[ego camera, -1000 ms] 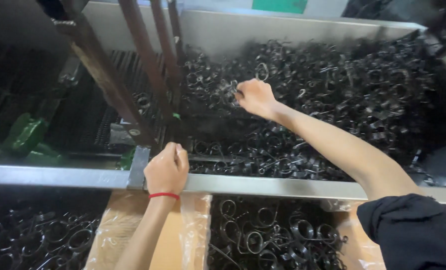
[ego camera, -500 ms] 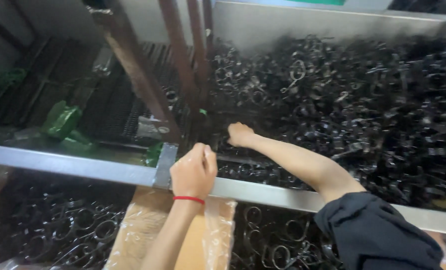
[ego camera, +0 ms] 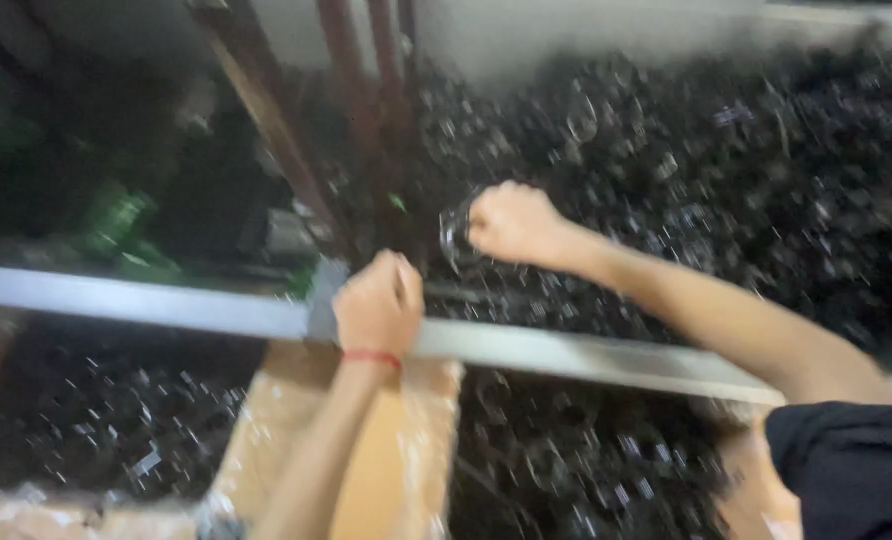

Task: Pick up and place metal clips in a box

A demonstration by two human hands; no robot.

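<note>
**Right hand closes on a ring at the edge of the pile**

The ring point(ego camera: 453, 235), a small metal loop, sits at the fingertips of the right hand point(ego camera: 511, 222), just beyond the rail point(ego camera: 566, 352) and at the near left edge of the pile point(ego camera: 726, 170) of dark metal rings. The right fingers are curled into a fist; they seem to pinch the ring, though blur makes the grip hard to confirm. The left hand point(ego camera: 378, 300) rests on the rail itself, fingers folded over its top edge and holding it, a red band point(ego camera: 371, 357) at the wrist. Below the rail lie a cardboard box point(ego camera: 366, 470) and more dark rings. Beyond the rail to the left stand brown bars point(ego camera: 276, 140) and something green point(ego camera: 116, 225).

As a judgement: the rings look tangled, so pulling one may drag others over the rail or let it slip from a shallow pinch. Sharp edges in the pile could also nick the fingers.

Compared with half a second ago, the right hand has drawn back from the pile and closed up; the left hand has kept its place on the rail.
</note>
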